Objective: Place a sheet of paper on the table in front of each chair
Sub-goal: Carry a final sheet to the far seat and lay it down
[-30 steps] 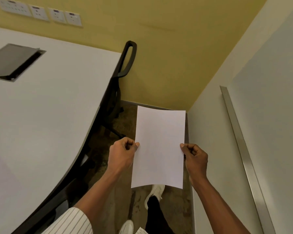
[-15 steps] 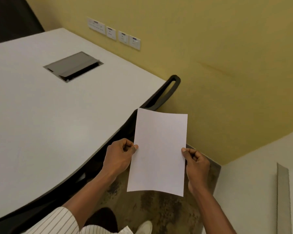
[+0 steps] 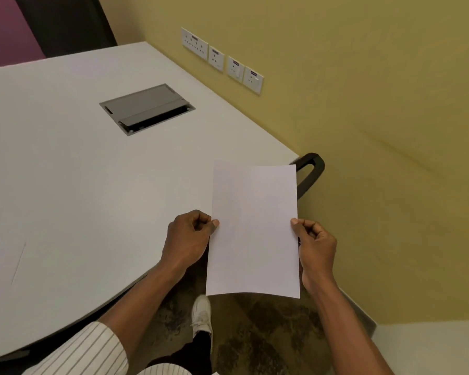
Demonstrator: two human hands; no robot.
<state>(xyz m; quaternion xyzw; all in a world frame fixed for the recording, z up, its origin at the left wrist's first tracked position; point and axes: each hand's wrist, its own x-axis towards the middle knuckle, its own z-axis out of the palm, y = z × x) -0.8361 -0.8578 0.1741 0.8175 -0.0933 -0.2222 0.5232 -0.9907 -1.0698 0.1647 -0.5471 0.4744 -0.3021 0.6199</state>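
Observation:
A blank white sheet of paper [image 3: 253,228] is held upright in front of me, partly over the near right edge of the white table [image 3: 79,190]. My left hand [image 3: 187,239] pinches its left edge and my right hand [image 3: 316,247] pinches its right edge. A black chair [image 3: 309,174] is tucked under the table's right corner; only its armrest shows behind the sheet.
A grey cable hatch [image 3: 146,108] is set into the tabletop. A yellow wall [image 3: 363,104] with several sockets [image 3: 222,60] runs close along the table's right side. A dark chair back [image 3: 65,23] stands at the far end. Mottled floor and my white shoe [image 3: 202,312] lie below.
My view has swung left, from the floor and wall corner toward the table. The sheet, still held in both hands, has moved from over the floor to over the table's edge.

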